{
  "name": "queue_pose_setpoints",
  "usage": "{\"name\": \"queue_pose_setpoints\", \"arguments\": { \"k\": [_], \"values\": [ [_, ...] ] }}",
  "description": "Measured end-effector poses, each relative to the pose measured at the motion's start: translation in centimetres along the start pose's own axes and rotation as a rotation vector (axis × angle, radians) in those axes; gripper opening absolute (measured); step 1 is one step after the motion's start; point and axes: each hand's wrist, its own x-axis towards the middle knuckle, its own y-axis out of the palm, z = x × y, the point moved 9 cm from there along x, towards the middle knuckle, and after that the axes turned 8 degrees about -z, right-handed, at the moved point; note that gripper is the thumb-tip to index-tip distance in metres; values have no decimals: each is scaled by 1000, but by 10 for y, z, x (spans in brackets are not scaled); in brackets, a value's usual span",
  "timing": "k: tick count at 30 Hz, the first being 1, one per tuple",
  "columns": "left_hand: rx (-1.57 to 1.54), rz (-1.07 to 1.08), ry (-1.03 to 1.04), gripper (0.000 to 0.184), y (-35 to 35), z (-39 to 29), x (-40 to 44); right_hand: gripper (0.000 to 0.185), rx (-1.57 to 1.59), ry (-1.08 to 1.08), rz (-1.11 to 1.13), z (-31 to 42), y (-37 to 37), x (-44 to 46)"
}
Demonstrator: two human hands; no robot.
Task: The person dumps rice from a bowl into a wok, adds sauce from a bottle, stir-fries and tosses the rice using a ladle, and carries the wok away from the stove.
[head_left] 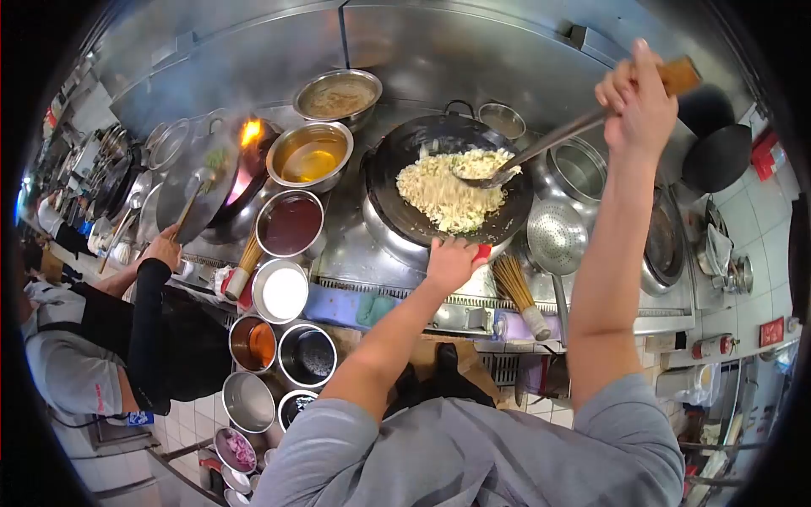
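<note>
Near the middle of the steel stove (342, 232) sits a black wok (414, 135), holding pale, grainy food (443, 194) flecked with green. Raised over the stove's right side, the right hand (638, 106) has its fingers wrapped round the wooden end of a ladle (562, 135) — its bowl rests in the food. The left hand (454, 264) is at the wok's near rim, fingers close together beside a patch of red; whether they pinch the rim I cannot tell.

Right of the wok lies a perforated skimmer (557, 232), its handle reaching the stove's front edge, where a bamboo brush (514, 283) leans. Towards the left stand amber liquid (312, 156) and dark red sauce (290, 224) in metal bowls, with more pots (241, 380) running down past the front edge.

Beyond them a co-worker (72, 363) faces a second wok (190, 203) — an orange flame (252, 133) rises beside it. Sheet metal (473, 51) backs the stove; white tiles (743, 220) cover the right wall, near a red extinguisher (716, 345).
</note>
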Motion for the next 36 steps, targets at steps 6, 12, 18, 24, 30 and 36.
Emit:
{"name": "queue_pose_setpoints", "arguments": {
  "k": [6, 12, 18, 24, 30, 36],
  "values": [
    [-94, 91, -158, 38, 1, 23, -9, 21, -53, 290, -196, -206, -49, -58],
    [29, 273, -88, 48, 13, 22, -6, 27, -138, 166, -159, -190, -68, -75],
    [23, 383, -132, 48, 20, 32, 0, 36, -47, 205, 43, -150, 1, -66],
    [-51, 408, -154, 50, 14, 28, -12, 31, -194, 271, 80, -207, -28, -33],
    [-14, 412, -152, 51, 13, 28, 2, 32, -50, 122, -75, -192, -62, -23],
    [73, 397, -157, 47, 23, 33, 2, 34, 37, 237, 54, -159, 10, -26]
  ]
}}
